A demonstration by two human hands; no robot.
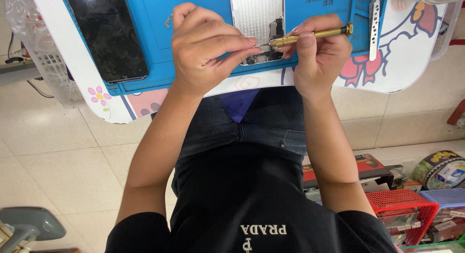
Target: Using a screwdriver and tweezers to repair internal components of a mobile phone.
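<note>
My right hand [319,52] has a firm grip on the brass screwdriver [310,36], its long axis lying level, tip pointing left toward my left hand [206,49]. That hand is clenched, fingertips pinching at the tip, over the opened phone [254,15] on the blue mat [193,6] on the table [407,59].

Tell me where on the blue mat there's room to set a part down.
Bare mat lies between the black screen panel and the left hand; a narrower strip between the right hand and the metal pry tool. It's crowded at the opened phone's lower end, where both hands and the brass screwdriver meet.
</note>
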